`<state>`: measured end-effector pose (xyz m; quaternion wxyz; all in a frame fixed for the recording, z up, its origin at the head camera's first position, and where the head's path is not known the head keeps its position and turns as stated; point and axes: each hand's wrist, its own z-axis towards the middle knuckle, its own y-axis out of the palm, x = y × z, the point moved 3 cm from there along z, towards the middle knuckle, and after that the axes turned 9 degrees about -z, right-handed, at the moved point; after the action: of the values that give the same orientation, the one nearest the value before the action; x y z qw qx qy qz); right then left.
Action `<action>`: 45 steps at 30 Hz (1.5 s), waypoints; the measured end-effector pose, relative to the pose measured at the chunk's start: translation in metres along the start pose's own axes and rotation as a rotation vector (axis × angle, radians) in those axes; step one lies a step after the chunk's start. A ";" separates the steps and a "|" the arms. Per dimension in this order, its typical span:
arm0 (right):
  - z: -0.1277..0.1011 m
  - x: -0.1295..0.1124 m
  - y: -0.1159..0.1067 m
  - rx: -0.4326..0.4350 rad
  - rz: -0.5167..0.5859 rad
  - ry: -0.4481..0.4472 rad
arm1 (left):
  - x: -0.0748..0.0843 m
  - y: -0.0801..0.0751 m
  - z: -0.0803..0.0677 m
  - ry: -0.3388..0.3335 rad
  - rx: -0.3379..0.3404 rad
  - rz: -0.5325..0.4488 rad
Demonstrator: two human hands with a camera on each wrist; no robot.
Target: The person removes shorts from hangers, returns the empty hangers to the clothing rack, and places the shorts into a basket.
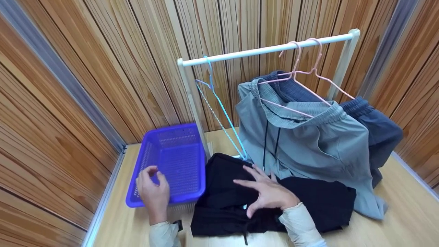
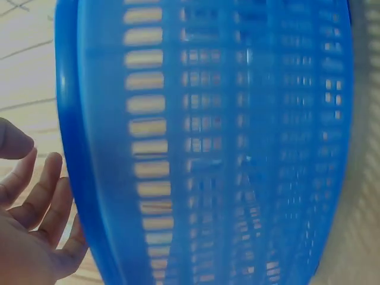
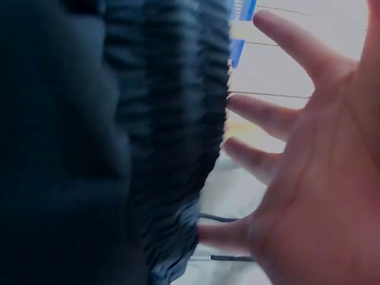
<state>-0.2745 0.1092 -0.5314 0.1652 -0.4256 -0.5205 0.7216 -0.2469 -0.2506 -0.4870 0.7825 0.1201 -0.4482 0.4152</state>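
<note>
A pair of folded black pants (image 1: 226, 192) lies on the wooden table, its gathered waistband (image 3: 178, 130) large in the right wrist view. Over the pants my right hand (image 1: 269, 192) spreads its fingers wide, holding nothing. In the right wrist view its fingertips (image 3: 237, 104) come right up to the waistband. My left hand (image 1: 154, 187) is above the front left part of a purple-blue plastic basket (image 1: 202, 161), its fingers loosely bent around nothing. The left wrist view shows those relaxed fingers (image 2: 50, 196) beside the basket rim (image 2: 71, 119).
Behind the pants stands a white clothes rack (image 1: 253, 52). A bare blue hanger (image 1: 223, 108) hangs at its left. Grey shorts (image 1: 305, 147) and dark blue shorts (image 1: 380, 127) hang from pink hangers (image 1: 317, 94) at the right. Wood-panelled walls (image 1: 137, 68) enclose the table.
</note>
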 end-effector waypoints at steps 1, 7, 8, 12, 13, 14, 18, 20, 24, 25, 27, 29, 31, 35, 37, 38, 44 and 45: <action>-0.001 -0.001 0.001 -0.033 0.005 0.016 | -0.001 -0.003 0.001 0.001 0.013 0.003; -0.002 -0.007 0.008 -0.160 -0.007 0.113 | -0.012 -0.025 0.005 -0.013 0.094 0.063; -0.001 -0.007 0.010 -0.172 -0.013 0.127 | -0.015 -0.029 0.005 -0.031 0.105 0.085; 0.002 -0.010 0.021 -0.210 -0.044 0.160 | -0.024 -0.040 0.006 -0.105 0.149 0.158; 0.003 -0.010 0.023 -0.220 -0.053 0.165 | -0.027 -0.042 0.006 -0.116 0.160 0.168; 0.004 -0.010 0.025 -0.226 -0.063 0.168 | -0.029 -0.044 0.007 -0.127 0.166 0.174; 0.007 -0.011 0.030 -0.246 -0.097 0.195 | -0.038 -0.045 0.008 -0.178 0.147 0.189; 0.007 -0.012 0.031 -0.251 -0.118 0.208 | -0.041 -0.045 0.008 -0.236 0.114 0.198; 0.008 -0.016 0.030 -0.249 -0.147 0.214 | -0.048 -0.042 0.007 -0.333 0.047 0.216; 0.008 -0.017 0.030 -0.246 -0.150 0.212 | -0.049 -0.042 0.007 -0.338 0.037 0.217; 0.009 -0.020 0.030 -0.234 -0.152 0.203 | -0.052 -0.041 0.006 -0.339 0.023 0.215; 0.010 -0.022 0.030 -0.224 -0.162 0.196 | -0.055 -0.041 0.004 -0.330 0.019 0.207; 0.010 -0.024 0.031 -0.211 -0.183 0.180 | -0.058 -0.042 0.004 -0.325 0.020 0.195; 0.011 -0.028 0.032 -0.195 -0.226 0.160 | -0.063 -0.045 0.005 -0.356 0.012 0.156; 0.011 -0.029 0.033 -0.193 -0.232 0.158 | -0.066 -0.047 0.006 -0.395 -0.003 0.132; 0.012 -0.030 0.034 -0.194 -0.229 0.158 | -0.068 -0.048 0.007 -0.417 -0.011 0.118; 0.011 -0.033 0.035 -0.207 -0.225 0.155 | -0.080 -0.055 0.008 -0.597 -0.037 0.007; 0.011 -0.033 0.035 -0.209 -0.226 0.155 | -0.082 -0.056 0.008 -0.619 -0.039 -0.011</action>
<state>-0.2564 0.0660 -0.5466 0.2398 -0.4335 -0.6229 0.6055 -0.2302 -0.3342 -0.5375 0.6133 0.2282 -0.6723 0.3461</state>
